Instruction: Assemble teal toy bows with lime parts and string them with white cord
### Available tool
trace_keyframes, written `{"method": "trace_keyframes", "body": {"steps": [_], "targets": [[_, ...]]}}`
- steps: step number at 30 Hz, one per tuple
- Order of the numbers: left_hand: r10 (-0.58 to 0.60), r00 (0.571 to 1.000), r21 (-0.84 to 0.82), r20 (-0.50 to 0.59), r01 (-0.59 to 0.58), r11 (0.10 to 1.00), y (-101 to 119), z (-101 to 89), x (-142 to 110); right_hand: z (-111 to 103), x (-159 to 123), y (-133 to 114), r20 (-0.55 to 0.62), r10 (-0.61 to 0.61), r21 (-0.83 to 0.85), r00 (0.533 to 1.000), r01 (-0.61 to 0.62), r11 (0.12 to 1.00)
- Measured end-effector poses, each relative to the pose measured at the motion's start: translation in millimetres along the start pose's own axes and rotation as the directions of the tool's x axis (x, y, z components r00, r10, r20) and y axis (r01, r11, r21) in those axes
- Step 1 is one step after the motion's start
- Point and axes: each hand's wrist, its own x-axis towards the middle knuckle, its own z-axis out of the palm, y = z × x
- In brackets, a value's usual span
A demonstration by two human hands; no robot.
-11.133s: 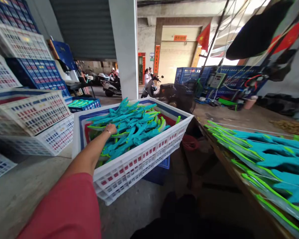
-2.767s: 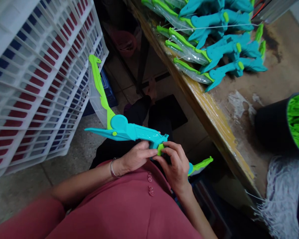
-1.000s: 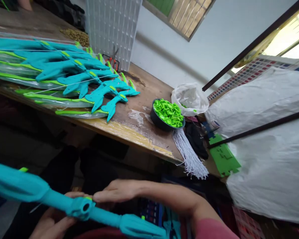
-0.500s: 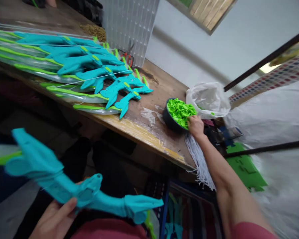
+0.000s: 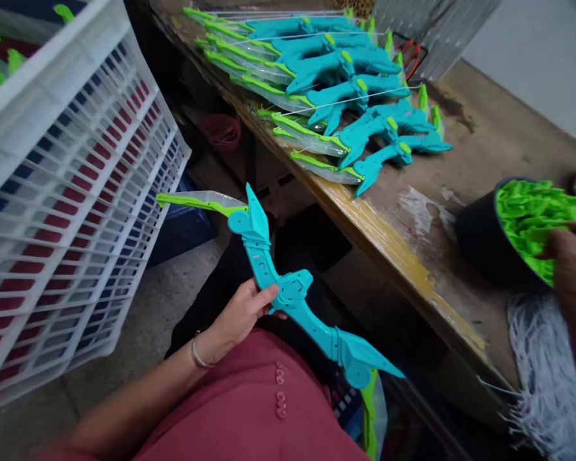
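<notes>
My left hand (image 5: pixel 247 310) is closed around the middle grip of a turquoise toy bow (image 5: pixel 312 323), held above my lap. Lime-green limbs stick out from both of its ends, and no string shows on it. At the right edge, my right hand (image 5: pixel 573 262) reaches into a dark bowl (image 5: pixel 480 224) heaped with small bright green plastic pieces (image 5: pixel 528 211). Its thumb and fingers are pinched at a green piece on the near side of the heap; part of the hand is cut off by the frame.
Several turquoise bows (image 5: pixel 360 96) with white strings lie in an overlapping row on the wooden table (image 5: pixel 441 282). A bundle of white strings (image 5: pixel 542 358) hangs over the table edge below the bowl. Red-handled scissors (image 5: pixel 413 54) lie behind. At left stands a white plastic crate (image 5: pixel 77 192).
The view has swung left and down, bringing the white crate in. My left hand still holds the bow. My right hand has stayed at the bowl, among the green pieces.
</notes>
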Motion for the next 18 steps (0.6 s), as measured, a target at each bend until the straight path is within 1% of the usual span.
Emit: {"method": "trace_keyframes", "body": {"steps": [1,2,3,4,5,6,7,8,9,10,12,15,18], "targets": [[0.003,1.0,0.013,0.0,-0.003,1.0,-2.1,-0.1,0.0,7.1,-22.2,-26.2,0.087,0.044,0.179,0.995,-0.059,0.982],[0.01,1.0,0.025,-0.002,-0.01,1.0,-4.2,0.0,0.2,15.5,-48.0,-52.9,0.195,0.068,0.346,0.978,-0.133,0.929],[0.021,1.0,0.035,-0.005,-0.021,0.999,-6.4,0.5,0.4,25.0,-76.5,-78.4,0.311,0.045,0.47,0.949,-0.195,0.861],[0.031,0.999,0.046,-0.01,-0.031,0.998,-8.4,1.0,0.4,35.1,-106.3,-101.6,0.457,-0.039,0.537,0.888,-0.241,0.809],[0.04,0.999,0.057,-0.015,-0.039,0.998,-10.2,1.5,0.1,45.2,-136.2,-121.6,0.549,-0.142,0.597,0.824,-0.267,0.757],[0.046,0.999,0.068,-0.02,-0.045,0.997,-11.5,1.7,-0.6,54.8,-164.6,-138.0,0.62,-0.243,0.627,0.746,-0.286,0.724],[0.051,0.998,0.08,-0.026,-0.049,0.996,-12.5,1.6,-1.8,63.7,-190.2,-150.7,0.631,-0.321,0.663,0.706,-0.276,0.696],[0.054,0.998,0.092,-0.032,-0.051,0.994,-13.0,0.9,-3.2,71.4,-211.9,-160.0,0.614,-0.388,0.694,0.687,-0.235,0.68],[0.055,0.998,0.106,-0.038,-0.051,0.993,-13.0,-0.1,-4.9,77.8,-229.2,-166.3,0.586,-0.43,0.719,0.687,-0.196,0.667],[0.058,0.997,0.12,-0.044,-0.052,0.991,-12.7,-1.6,-6.7,82.8,-241.8,-170.3,0.553,-0.45,0.737,0.701,-0.16,0.657],[0.07,0.996,0.142,-0.055,-0.061,0.988,-11.6,-4.9,-10.0,88.8,-254.8,-173.3,0.514,-0.454,0.742,0.728,-0.112,0.661],[0.091,0.995,0.157,-0.051,-0.082,0.984,-10.0,-7.8,-12.9,89.8,-256.3,-172.7,0.507,-0.46,0.707,0.729,-0.046,0.706],[0.105,0.994,0.167,-0.005,-0.102,0.981,-9.6,-6.3,-13.7,87.1,-254.1,-172.4,0.482,-0.481,0.673,0.732,0.042,0.739]]}}
